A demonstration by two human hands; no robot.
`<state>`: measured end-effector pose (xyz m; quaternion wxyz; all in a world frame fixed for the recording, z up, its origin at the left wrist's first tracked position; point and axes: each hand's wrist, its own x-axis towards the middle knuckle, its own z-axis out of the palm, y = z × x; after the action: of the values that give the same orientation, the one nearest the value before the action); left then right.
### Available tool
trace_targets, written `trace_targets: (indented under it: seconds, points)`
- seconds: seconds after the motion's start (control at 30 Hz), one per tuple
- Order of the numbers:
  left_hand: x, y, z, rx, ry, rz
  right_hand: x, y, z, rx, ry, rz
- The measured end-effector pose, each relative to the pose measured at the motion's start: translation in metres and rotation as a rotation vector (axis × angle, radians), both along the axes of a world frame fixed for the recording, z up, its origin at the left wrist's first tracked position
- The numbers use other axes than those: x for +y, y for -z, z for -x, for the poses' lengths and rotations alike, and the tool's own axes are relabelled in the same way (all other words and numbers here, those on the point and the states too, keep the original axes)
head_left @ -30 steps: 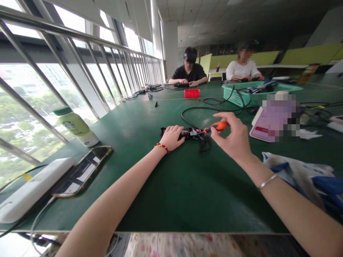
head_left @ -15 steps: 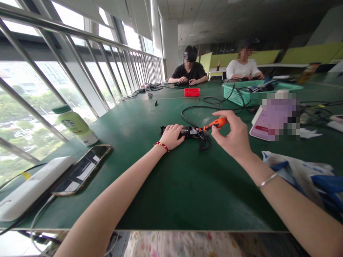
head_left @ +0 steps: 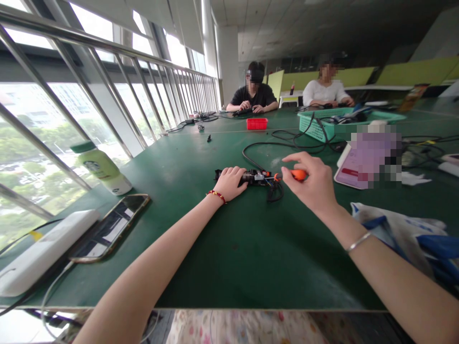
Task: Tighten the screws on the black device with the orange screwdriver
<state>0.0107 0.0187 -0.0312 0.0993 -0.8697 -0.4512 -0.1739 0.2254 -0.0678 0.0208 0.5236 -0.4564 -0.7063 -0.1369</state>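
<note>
Mid-table on the green table (head_left: 233, 248): small black assembly (head_left: 257, 177), long axis left to right. Left hand (head_left: 231, 182) curled over its left end, holding it down. Right hand (head_left: 315, 184) just right of it, fingers pinching an orange-handled screwdriver (head_left: 297, 175). Shaft near level, pointing left into the assembly's right end. Tip probably touching; too small to confirm. Black wires (head_left: 275, 193) loop just nearer.

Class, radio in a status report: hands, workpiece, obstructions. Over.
Left hand holding small black device. Right hand gripping orange screwdriver, tip at device. Black cable loops behind.
</note>
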Motion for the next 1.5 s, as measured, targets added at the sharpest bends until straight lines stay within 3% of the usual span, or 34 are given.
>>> trace_targets:
  seconds: [0.27, 0.47, 0.67, 0.83, 1.03, 1.23, 1.5]
  points:
    - [-0.0001, -0.0003, 0.0000, 0.008, -0.002, -0.006, -0.0013, -0.0010, -0.0002, 0.015, -0.064, -0.038]
    - [0.0014, 0.0014, 0.0008, -0.002, 0.008, -0.006, -0.0004, 0.0005, 0.0003, 0.010, 0.012, 0.014]
    - [0.0016, 0.0019, 0.0006, 0.015, -0.001, -0.018, 0.0000, -0.0006, -0.0005, 0.025, -0.055, -0.031]
    - [0.0014, 0.0016, 0.0013, 0.009, 0.001, -0.020, -0.0002, 0.0004, 0.0001, 0.010, 0.021, 0.019]
    - [-0.0005, -0.0001, -0.0004, 0.007, -0.013, -0.008, -0.0001, -0.0001, -0.0010, 0.057, -0.048, -0.002]
    - [-0.0013, -0.0010, -0.0006, 0.014, -0.009, 0.002, -0.0009, 0.0006, 0.0005, 0.037, 0.057, 0.041]
    - [-0.0016, -0.0017, -0.0011, 0.028, -0.017, 0.003, -0.0007, -0.0007, -0.0015, 0.056, -0.005, 0.045]
